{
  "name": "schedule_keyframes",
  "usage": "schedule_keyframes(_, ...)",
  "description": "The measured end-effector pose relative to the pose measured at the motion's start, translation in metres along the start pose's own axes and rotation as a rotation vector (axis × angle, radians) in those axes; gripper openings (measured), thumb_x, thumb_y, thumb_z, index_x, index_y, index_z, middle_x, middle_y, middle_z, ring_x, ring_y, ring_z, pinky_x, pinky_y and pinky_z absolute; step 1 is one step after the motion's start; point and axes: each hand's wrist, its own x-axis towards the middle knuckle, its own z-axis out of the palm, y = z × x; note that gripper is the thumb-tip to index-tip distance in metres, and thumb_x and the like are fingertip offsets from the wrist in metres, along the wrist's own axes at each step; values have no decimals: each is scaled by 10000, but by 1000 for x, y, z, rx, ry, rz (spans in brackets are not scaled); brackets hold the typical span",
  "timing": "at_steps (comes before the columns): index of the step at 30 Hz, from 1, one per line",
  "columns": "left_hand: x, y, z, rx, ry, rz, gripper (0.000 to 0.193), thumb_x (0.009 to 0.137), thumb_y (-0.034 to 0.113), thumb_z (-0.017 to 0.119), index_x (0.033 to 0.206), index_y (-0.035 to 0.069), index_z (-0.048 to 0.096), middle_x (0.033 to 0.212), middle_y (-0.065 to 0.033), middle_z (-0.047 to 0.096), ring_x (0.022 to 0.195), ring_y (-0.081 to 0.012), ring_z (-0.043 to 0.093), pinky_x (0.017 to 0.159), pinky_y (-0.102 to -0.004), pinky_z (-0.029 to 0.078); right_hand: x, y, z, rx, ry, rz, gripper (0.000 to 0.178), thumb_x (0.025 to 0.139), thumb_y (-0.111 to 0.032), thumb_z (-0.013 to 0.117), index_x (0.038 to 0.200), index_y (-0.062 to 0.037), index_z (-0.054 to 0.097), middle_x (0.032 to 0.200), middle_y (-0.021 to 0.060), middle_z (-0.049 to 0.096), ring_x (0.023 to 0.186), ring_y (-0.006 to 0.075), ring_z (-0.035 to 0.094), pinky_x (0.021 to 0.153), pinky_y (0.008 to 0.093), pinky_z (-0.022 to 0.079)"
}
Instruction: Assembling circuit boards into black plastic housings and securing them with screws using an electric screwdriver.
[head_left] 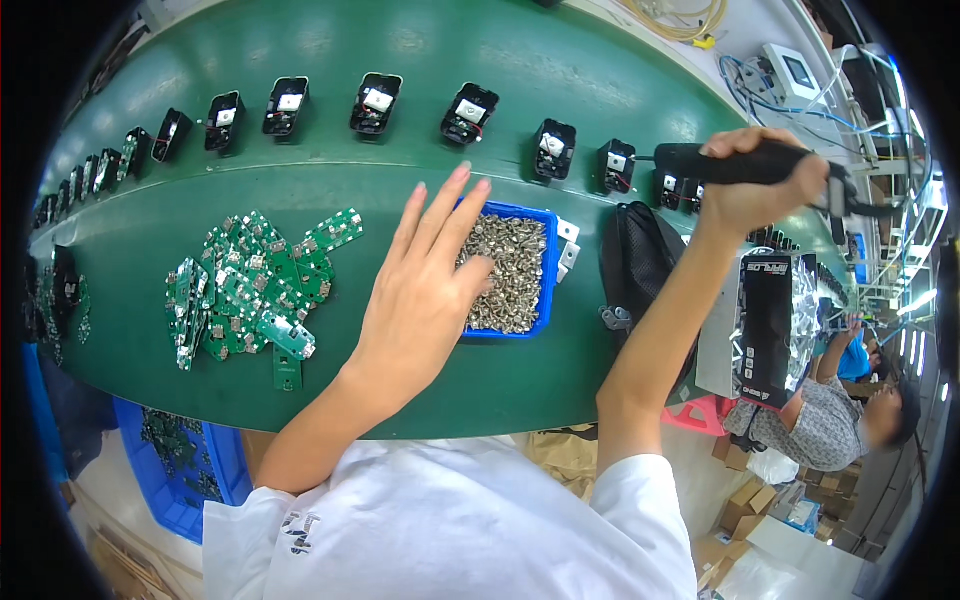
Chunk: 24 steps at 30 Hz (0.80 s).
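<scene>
My left hand point(420, 290) stretches its fingers apart at the left rim of a blue tray point(548, 290). Its thumb reaches over the small silver metal pieces point(510, 270), which look like screws, heaped inside. At the right, my right hand point(765, 190) is wrapped round a black electric screwdriver point(690, 163) held sideways above the table. The thin tip points left, close to a small black open housing point(617, 165) with a white block inside. More such housings point(377, 103) stand in a curved row along the far side.
Green circuit boards point(260, 285) lie piled on the green table point(450, 390) at left. A black mesh bag point(635, 255) and a printed black box point(775, 325) are at right. A blue bin point(165, 480) sits below the table's left edge. Another person point(810, 430) is beyond, far right.
</scene>
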Motion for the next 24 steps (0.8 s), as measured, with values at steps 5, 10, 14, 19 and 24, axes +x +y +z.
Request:
schedule_keyframes(5,-1,-5,3,104,-62,27,105,809,60,733,873,21,659,1488,-123,522,1445,-311,426,1222,-485,319,-3,23,-1,-98,153,34,474,978,-485,519,802,-55,617,557,69,550,401,212,551,402,319,470)
schedule_keyframes(10,-2,-4,5,97,-58,36,100,813,59,730,845,34,639,1489,-124,521,1448,-309,421,1222,-486,319,-7,33,0,-127,212,51,451,967,-452,535,768,-53,597,552,68,540,400,208,546,404,314,471)
schedule_keyframes(14,-3,-4,8,89,-40,34,111,809,62,734,835,41,628,1490,-125,520,1448,-309,421,1222,-487,319,-10,37,2,-122,231,62,423,967,-423,541,770,-53,593,554,70,540,400,206,542,402,312,468)
schedule_keyframes(19,-3,-6,8,67,-54,26,125,804,71,739,828,46,619,1493,-125,517,1445,-310,425,1222,-489,319,-21,51,-1,-114,136,35,378,973,-379,538,785,-55,587,557,72,539,397,204,532,402,310,462)
schedule_keyframes(24,-1,-7,5,35,-97,21,130,800,74,740,831,47,616,1501,-126,510,1445,-313,424,1223,-491,318,-32,63,-4,-51,19,21,339,980,-338,524,794,-60,578,567,71,536,398,198,520,408,307,458)
